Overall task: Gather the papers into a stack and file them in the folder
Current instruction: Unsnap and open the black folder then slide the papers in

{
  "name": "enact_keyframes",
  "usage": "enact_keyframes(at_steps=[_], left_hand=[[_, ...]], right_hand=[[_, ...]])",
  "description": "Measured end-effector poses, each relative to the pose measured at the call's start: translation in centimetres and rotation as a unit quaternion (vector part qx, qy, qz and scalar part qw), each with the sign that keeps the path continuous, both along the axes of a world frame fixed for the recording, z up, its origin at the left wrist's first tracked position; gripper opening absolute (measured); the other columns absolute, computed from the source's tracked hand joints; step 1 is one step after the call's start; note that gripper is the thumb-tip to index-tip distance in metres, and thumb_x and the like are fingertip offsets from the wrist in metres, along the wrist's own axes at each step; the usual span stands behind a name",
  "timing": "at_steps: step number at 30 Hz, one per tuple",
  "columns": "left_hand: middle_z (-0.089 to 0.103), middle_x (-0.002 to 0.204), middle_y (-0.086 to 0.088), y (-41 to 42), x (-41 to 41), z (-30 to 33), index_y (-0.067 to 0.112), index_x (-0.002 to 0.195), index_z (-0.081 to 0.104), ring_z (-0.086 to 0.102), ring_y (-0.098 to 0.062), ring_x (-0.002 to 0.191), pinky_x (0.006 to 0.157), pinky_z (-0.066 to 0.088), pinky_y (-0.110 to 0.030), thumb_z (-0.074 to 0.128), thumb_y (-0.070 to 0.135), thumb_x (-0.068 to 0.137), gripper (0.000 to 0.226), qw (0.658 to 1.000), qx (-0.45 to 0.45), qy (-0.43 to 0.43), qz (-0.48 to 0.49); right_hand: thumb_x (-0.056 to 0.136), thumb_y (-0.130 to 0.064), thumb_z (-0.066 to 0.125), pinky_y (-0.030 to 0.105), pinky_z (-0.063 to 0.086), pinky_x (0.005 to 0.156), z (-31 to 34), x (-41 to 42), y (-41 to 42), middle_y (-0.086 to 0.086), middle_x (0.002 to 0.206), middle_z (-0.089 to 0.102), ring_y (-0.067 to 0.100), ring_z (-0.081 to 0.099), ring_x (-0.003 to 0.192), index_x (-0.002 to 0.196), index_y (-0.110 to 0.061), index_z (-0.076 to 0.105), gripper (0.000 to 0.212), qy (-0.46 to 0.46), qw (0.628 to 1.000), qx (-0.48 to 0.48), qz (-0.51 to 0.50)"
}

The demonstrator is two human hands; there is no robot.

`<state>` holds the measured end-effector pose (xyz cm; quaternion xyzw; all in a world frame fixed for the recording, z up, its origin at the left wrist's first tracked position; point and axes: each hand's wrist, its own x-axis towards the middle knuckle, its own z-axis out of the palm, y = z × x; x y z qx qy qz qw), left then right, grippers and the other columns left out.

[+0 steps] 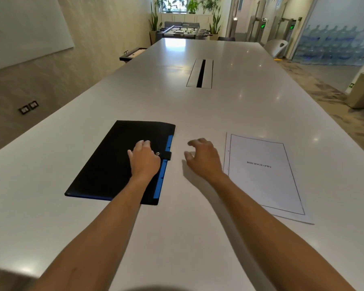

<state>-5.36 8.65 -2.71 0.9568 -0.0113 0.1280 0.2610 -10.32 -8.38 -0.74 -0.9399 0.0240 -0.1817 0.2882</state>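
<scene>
- Here, a long white table runs away from the viewer, and both bare forearms reach forward over its near end.
- A black folder lies closed and flat on the table, left of centre, with a blue edge showing along its right side and along the near edge.
- A short black strap with a metal snap crosses the folder's right edge about halfway along.
- The left hand rests on the folder's cover just beside the snap, fingers curled downward against the cover; it grips nothing that can be seen.
- The right hand hovers over bare table between the folder and the papers, fingers loosely curled and spread, thumb apart from them, empty.
- The papers lie in a neat stack to the right, apart from the folder, with the top sheet face up; it shows a thin black border and the word "BIBLIOGRAPHY" near its middle.
- The right wrist passes just beside the stack's left edge; I cannot tell if it touches.
- Farther along the table sits a recessed cable slot with a dark opening.
- At the room's far end stand a foosball table and potted plants.
</scene>
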Motion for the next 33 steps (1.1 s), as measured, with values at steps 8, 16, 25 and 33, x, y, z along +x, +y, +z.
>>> enact_keyframes(at_steps=[8, 16, 25, 33], left_hand=[[0.044, 0.144, -0.014, -0.7, -0.3, 0.0, 0.003, 0.137, 0.046, 0.029, -0.027, 0.141, 0.119, 0.002, -0.048, 0.05, 0.001, 0.091, 0.046, 0.995, -0.091, 0.049, -0.008], [0.048, 0.133, -0.011, -3.3, -1.0, 0.6, 0.005, 0.125, 0.055, 0.039, -0.026, 0.13, 0.113, 0.029, -0.049, 0.051, 0.002, 0.092, 0.033, 0.985, -0.136, 0.086, -0.06], [0.052, 0.127, -0.01, -5.9, -1.3, 0.4, 0.007, 0.116, 0.057, 0.044, -0.023, 0.124, 0.112, 0.03, -0.048, 0.059, 0.006, 0.089, 0.027, 0.982, -0.152, 0.069, -0.085], [0.057, 0.125, -0.01, -5.7, -1.8, 0.3, 0.005, 0.12, 0.058, 0.049, -0.023, 0.122, 0.106, 0.04, -0.043, 0.058, 0.0, 0.087, 0.033, 0.984, -0.158, 0.041, -0.076]], right_hand=[[0.089, -0.038, 0.057, 0.039, 0.047, 0.087, -2.0, 1.6, 3.6, 0.005, 0.113, 0.065, 0.025, 0.057, 0.103, 0.118, -0.017, 0.065, 0.037, 0.016, 0.995, -0.092, 0.045], [0.091, -0.04, 0.057, 0.035, 0.046, 0.083, -1.5, 2.6, 0.9, 0.005, 0.104, 0.064, 0.02, 0.055, 0.096, 0.104, -0.018, 0.069, 0.028, 0.032, 0.987, -0.152, 0.032], [0.089, -0.035, 0.062, 0.038, 0.047, 0.087, -1.1, 2.9, -0.2, 0.008, 0.111, 0.058, 0.024, 0.052, 0.104, 0.109, -0.019, 0.067, 0.026, 0.043, 0.98, -0.186, 0.056], [0.092, -0.029, 0.059, 0.034, 0.044, 0.076, -1.2, 3.4, 0.6, 0.008, 0.097, 0.062, 0.023, 0.057, 0.091, 0.097, -0.014, 0.067, 0.018, -0.022, 0.947, -0.311, 0.072]])
